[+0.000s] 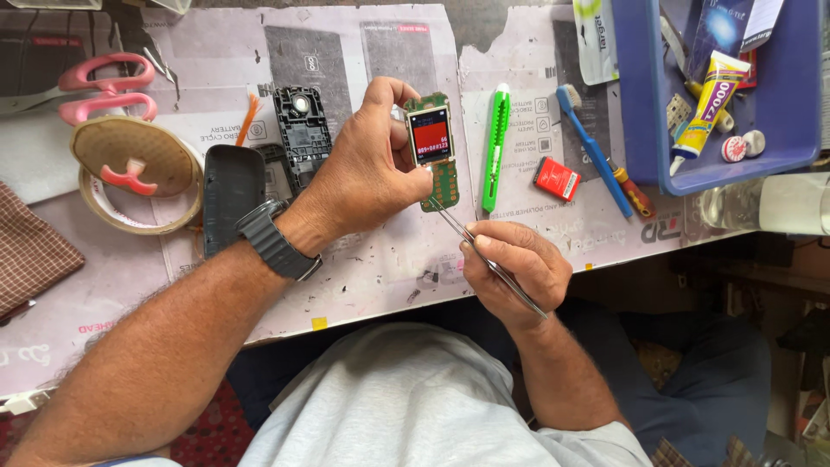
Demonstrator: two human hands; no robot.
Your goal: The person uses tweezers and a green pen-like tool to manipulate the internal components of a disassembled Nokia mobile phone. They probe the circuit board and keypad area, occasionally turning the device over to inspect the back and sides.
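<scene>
Now left hand [367, 177] pinches green circuit board [437, 151], small screen lit red; right hand [516, 268] grips tweezers [484, 258].

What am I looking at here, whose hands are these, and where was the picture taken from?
One camera, worn on the person's head, looks down at their own hands over a worktable. The left hand, with a dark wristwatch, holds up a bare phone circuit board whose small screen is lit. The right hand holds thin metal tweezers, tip at the board's lower part. On the table: a green utility knife, a blue toothbrush, pink scissors, tape rolls and a blue tray.
</scene>
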